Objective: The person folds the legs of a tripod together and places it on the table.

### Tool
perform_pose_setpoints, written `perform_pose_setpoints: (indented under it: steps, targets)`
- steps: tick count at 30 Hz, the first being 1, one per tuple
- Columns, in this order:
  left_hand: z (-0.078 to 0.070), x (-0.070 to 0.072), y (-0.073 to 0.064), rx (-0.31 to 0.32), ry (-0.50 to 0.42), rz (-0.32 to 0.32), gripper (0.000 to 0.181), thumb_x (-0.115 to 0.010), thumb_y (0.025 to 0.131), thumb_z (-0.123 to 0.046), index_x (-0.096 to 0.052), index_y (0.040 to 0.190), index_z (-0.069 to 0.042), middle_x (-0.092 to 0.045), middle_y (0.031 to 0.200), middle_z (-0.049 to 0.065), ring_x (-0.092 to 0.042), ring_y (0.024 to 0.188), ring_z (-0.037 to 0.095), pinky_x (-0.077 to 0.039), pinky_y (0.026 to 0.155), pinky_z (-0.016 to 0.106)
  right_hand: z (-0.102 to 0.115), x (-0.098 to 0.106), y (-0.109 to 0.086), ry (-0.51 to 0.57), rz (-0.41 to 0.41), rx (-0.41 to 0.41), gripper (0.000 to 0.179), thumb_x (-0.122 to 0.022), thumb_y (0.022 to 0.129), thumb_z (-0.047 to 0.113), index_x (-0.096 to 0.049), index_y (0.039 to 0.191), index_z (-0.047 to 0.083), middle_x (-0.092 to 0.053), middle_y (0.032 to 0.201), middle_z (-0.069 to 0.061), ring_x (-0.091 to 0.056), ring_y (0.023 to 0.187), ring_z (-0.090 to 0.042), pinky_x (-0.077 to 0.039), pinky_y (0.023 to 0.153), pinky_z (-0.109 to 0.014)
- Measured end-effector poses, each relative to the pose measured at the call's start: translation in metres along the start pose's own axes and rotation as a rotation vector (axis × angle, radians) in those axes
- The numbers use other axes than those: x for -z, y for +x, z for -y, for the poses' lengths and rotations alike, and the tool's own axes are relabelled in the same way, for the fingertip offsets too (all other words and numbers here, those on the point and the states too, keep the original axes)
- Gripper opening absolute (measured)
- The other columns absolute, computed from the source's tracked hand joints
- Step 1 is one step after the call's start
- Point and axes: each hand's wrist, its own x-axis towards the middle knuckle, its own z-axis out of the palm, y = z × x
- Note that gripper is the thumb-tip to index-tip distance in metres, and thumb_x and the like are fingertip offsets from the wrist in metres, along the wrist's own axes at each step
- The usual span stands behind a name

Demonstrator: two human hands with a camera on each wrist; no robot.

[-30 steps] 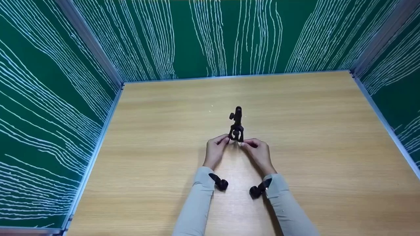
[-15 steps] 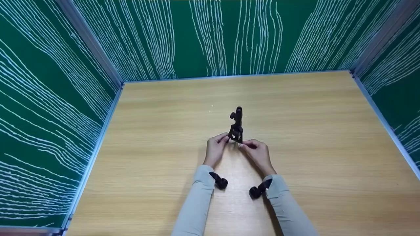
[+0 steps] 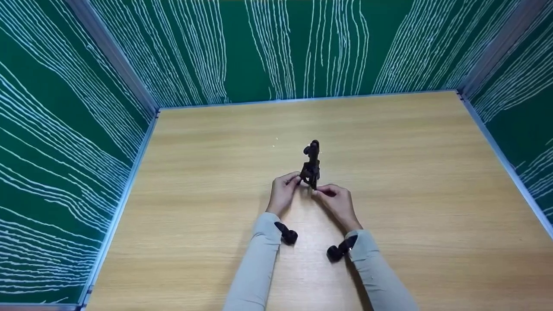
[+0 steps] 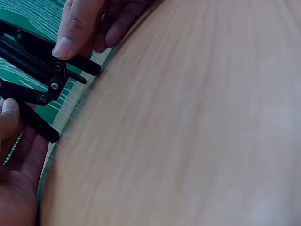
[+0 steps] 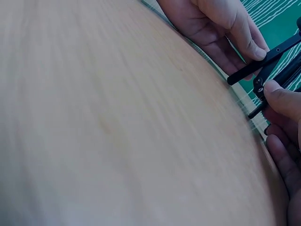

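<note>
Tabletop (image 3: 207, 172), one off, pale wood grain, fills most of your head view. Green panels marked with white wavy lines enclose it on three sides: left panel (image 3: 47, 112), rear panel (image 3: 242, 52) and right panel (image 3: 527, 112). Two metal posts stand at the rear corners, left post (image 3: 114, 56) and right post (image 3: 497, 56).

Your forearms enter from the near edge in two light grey sleeves, left (image 3: 255, 259) and right (image 3: 376, 268). One black hinged stand (image 3: 313, 162) is positioned near the middle of the tabletop, held between your hands, its narrow end directed away from you. Whether it touches the wood cannot be determined.

Your left hand (image 3: 281, 195) is closed in a pinch, thumb and fingers on the left leg (image 4: 40, 125) of the stand. Your right hand (image 3: 339, 203) pinches the right leg (image 4: 87, 65) likewise. The hands are apart, one at each side.

Two black wrist units, left (image 3: 288, 234) and right (image 3: 337, 252), project inward at your cuffs.

Between the two gripped legs, one thin rod end (image 4: 77, 77) is visible. One round knob (image 3: 307, 150) protrudes from the stand's left side. At least two white specks (image 3: 277, 138) lie on the wood beyond your left hand.
</note>
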Motion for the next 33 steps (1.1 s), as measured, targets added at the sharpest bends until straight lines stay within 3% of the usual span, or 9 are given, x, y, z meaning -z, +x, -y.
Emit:
perform_pose_setpoints:
  steps: [8,14,25,33]
  targets:
    - [0.0,0.001,0.003,-0.015,-0.005,0.022,0.02,-0.059,0.093,-0.006,-0.071,0.107,0.002,-0.071,0.108,0.015,-0.067,0.101,0.017,-0.052,0.09,0.023,0.003,-0.001,-0.001,-0.01,0.005,0.014,0.018,-0.083,0.073,0.018,-0.076,0.086,0.007,-0.075,0.089,-0.01,-0.066,0.08,-0.011,-0.05,0.075,-0.016]
    - [0.003,-0.002,0.003,-0.022,-0.004,0.013,0.019,-0.059,0.093,-0.004,-0.071,0.106,0.003,-0.072,0.104,0.016,-0.065,0.094,0.016,-0.053,0.085,0.025,0.002,-0.002,-0.004,-0.021,0.002,0.058,0.017,-0.083,0.072,0.019,-0.077,0.084,0.007,-0.075,0.087,-0.011,-0.066,0.077,-0.009,-0.049,0.073,-0.015]
    - [0.003,-0.006,0.004,0.035,-0.013,-0.01,0.02,-0.06,0.093,-0.006,-0.071,0.108,0.0,-0.072,0.107,0.014,-0.066,0.096,0.015,-0.053,0.086,0.022,0.002,-0.001,-0.004,-0.009,0.024,0.06,0.019,-0.083,0.073,0.019,-0.076,0.087,0.007,-0.075,0.089,-0.012,-0.069,0.083,-0.019,-0.052,0.077,-0.017]
    - [-0.001,-0.013,0.002,-0.021,-0.015,-0.062,0.018,-0.061,0.093,-0.005,-0.069,0.105,0.005,-0.07,0.105,0.018,-0.065,0.097,0.025,-0.053,0.087,0.025,0.006,0.004,-0.003,0.097,-0.019,0.026,0.024,-0.079,0.078,0.015,-0.075,0.098,0.003,-0.073,0.101,-0.016,-0.067,0.092,-0.008,-0.049,0.085,-0.012]
